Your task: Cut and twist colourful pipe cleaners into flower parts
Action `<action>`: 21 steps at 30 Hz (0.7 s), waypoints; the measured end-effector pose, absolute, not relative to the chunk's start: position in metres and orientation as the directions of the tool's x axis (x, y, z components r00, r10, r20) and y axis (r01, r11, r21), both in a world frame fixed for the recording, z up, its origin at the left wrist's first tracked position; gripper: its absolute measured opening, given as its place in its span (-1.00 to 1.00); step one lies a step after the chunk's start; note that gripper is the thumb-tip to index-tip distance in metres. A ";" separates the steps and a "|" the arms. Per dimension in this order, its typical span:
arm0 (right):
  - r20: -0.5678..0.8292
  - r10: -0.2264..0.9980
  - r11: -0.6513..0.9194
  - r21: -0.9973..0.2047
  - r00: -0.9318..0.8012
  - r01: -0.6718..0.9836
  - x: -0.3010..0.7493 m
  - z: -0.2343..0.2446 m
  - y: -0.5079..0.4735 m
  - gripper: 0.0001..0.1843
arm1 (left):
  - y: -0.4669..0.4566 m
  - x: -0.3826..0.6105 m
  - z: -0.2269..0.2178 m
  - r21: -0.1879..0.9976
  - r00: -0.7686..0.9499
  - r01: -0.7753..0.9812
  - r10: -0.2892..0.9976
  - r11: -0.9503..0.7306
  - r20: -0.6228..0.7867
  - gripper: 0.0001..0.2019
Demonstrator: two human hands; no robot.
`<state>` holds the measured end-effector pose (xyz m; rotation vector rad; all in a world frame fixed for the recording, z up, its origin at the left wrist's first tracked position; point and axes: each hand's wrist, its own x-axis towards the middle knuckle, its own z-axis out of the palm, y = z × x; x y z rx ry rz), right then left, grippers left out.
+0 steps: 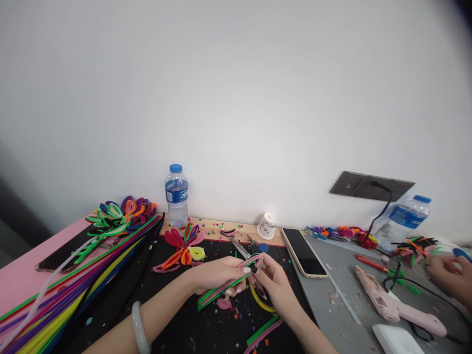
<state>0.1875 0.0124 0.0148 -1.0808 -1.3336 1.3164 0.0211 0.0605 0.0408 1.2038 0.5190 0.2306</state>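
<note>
Two hands in head view, both pinching one green-and-pink stem bundle [219, 293] over the desk's black mat [173, 314]: left grip [241, 276] around its length, right grip [257, 268] at the bent end. Scissors [240, 249] right behind/under them, blades toward back edge; can't tell if the right hand bears on the yellow handle [262, 304]. Green and pink strips [263, 336] near front edge, beads and scraps all over. Clutter: multicolour stem pile [94, 287] along left edge, stem flower [184, 246] left of the hands. Back edge: water bottle [177, 194], tipped paper cup [267, 227]. Phone [306, 253] at the mat's right edge. Grey section, right: pink glue gun [400, 302], black cord looped around; co-worker's hand [448, 270] at far right edge.
</note>
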 end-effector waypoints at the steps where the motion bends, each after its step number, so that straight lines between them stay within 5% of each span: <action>1: 0.028 0.986 0.025 -0.999 -0.166 -0.023 0.188 0.015 0.013 -0.80 | 0.060 0.021 0.040 0.936 0.856 0.102 0.450 0.336 -0.255 -0.73; 21: -0.014 0.999 -0.016 -0.996 -0.031 -0.093 0.194 0.002 0.020 -0.69 | 0.063 0.018 0.039 0.988 0.785 0.150 0.603 0.040 -0.144 -0.73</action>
